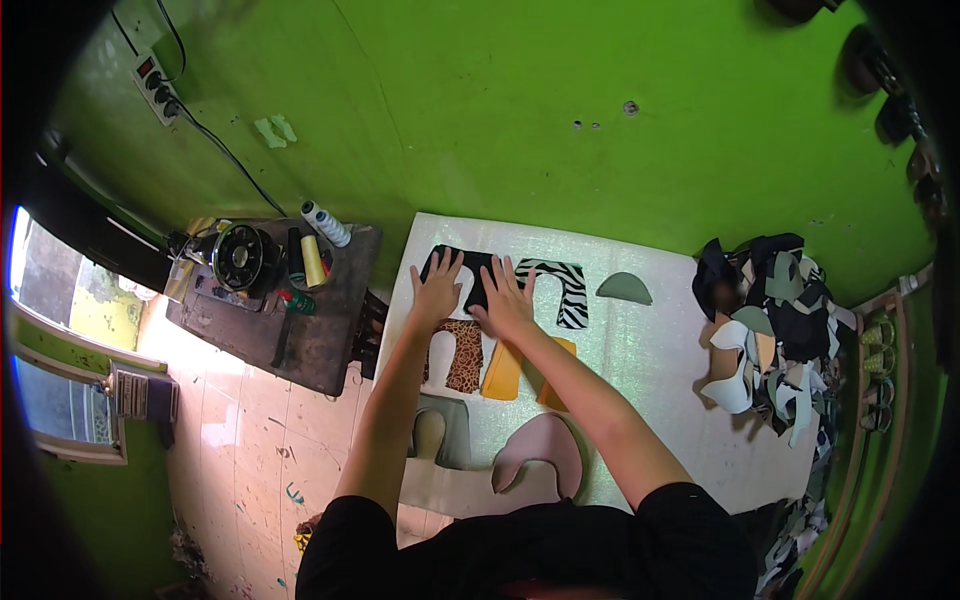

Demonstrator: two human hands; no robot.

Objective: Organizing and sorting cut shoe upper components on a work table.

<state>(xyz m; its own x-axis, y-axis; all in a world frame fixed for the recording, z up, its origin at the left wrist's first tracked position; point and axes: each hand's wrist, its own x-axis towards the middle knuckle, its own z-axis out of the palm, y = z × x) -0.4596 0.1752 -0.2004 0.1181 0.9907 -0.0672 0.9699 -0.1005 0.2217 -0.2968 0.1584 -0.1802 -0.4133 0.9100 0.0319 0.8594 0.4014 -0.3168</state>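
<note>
White tabletop [670, 390], hands [437, 292] splayed on black cutout [477, 268]

Both arms reach up from the lower edge toward the middle of the frame. The left hand [437, 290] lies just left of centre, back upward, fingers spread and pointing to the top. Close by on its right, not touching it, the right hand [508, 300] is also palm down, its fingers apart and its thumb angled left. The left forearm [388, 410] rises steeply; the right forearm [600, 410] slants from lower right to upper left. Black short sleeves cover the upper arms, and the black-clothed torso [520, 550] fills the bottom centre.
</note>
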